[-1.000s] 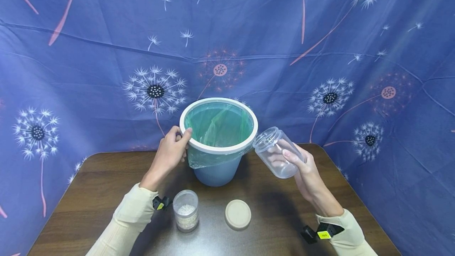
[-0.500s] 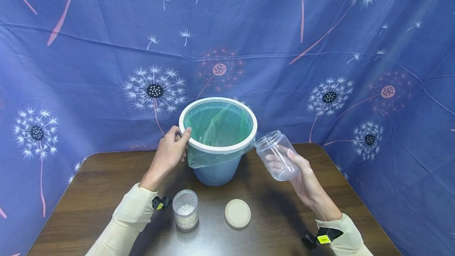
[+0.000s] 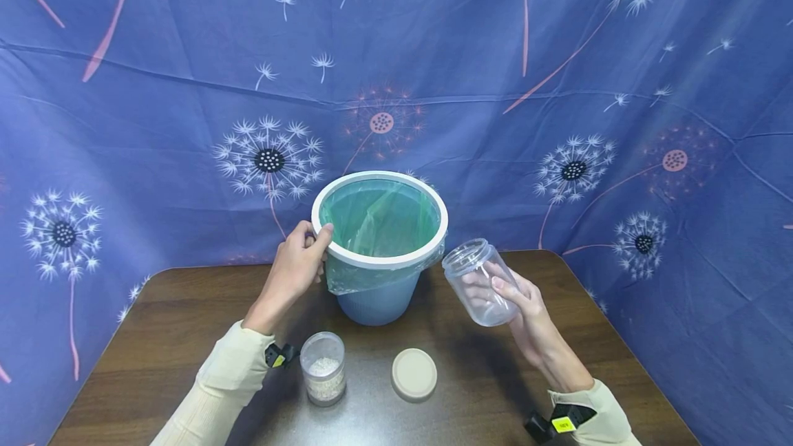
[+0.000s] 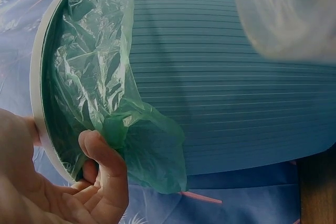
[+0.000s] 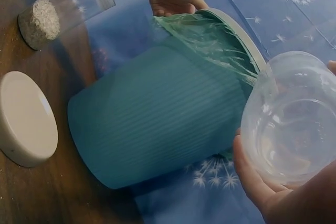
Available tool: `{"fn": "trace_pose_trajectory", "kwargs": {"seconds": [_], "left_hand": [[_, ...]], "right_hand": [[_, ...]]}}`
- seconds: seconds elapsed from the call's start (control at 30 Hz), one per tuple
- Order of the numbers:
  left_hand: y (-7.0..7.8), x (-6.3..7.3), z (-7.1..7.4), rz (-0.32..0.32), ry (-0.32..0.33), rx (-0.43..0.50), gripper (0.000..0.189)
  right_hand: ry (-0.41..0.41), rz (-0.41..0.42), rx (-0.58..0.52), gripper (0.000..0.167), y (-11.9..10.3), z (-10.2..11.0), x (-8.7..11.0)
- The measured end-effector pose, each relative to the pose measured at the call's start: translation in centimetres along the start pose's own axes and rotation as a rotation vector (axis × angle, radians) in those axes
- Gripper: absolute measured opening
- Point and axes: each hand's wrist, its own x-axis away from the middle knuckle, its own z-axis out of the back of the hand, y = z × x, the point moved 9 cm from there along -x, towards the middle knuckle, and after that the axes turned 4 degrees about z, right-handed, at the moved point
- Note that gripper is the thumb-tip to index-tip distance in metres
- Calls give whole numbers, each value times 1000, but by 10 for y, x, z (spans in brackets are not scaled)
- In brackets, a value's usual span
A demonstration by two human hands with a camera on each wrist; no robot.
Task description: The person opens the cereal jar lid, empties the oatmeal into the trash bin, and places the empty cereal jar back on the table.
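Note:
A blue ribbed trash can (image 3: pixel 378 305) with a white rim ring stands at the back middle of the table, lined with a green translucent bag (image 3: pixel 387 219) folded over its edge. My left hand (image 3: pixel 296 263) grips the rim at the left, thumb on top and fingers below. In the left wrist view, the fingers (image 4: pixel 107 163) curl against the bag's loose flap. To the right of the can, my right hand (image 3: pixel 529 315) holds a clear plastic jar (image 3: pixel 483 288) in the air, its open mouth tilted up toward the can. No contents show inside it.
A second clear jar (image 3: pixel 324 370), partly filled with white grains like rice, stands uncovered on the wooden table (image 3: pixel 186 308) near my left wrist. A round cream lid (image 3: pixel 414 374) lies to its right. A blue dandelion-print cloth (image 3: pixel 155 122) hangs behind the table.
My right hand has lowered the empty jar slightly, beside the can, and its mouth has tipped a little more upward. The left hand stays on the rim.

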Motion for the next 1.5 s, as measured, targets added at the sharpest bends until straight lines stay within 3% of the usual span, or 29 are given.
{"fn": "trace_pose_trajectory", "kwargs": {"seconds": [0.47, 0.7, 1.0, 1.3, 1.5], "left_hand": [[0, 1, 0, 0, 2, -15, 44], [0, 1, 0, 1, 1, -16, 45], [-2, 0, 1, 8, 6, -24, 44], [-1, 0, 1, 1, 3, -17, 45], [0, 0, 1, -4, -2, -9, 47]], "right_hand": [[98, -12, 104, 40, 7, 7, 6], [-18, 27, 91, 40, 9, -1, 7], [-93, 46, 77, 42, 13, -4, 11], [-78, 169, 142, 59, 19, 7, 13], [-64, 203, 165, 58, 21, 11, 14]]}}
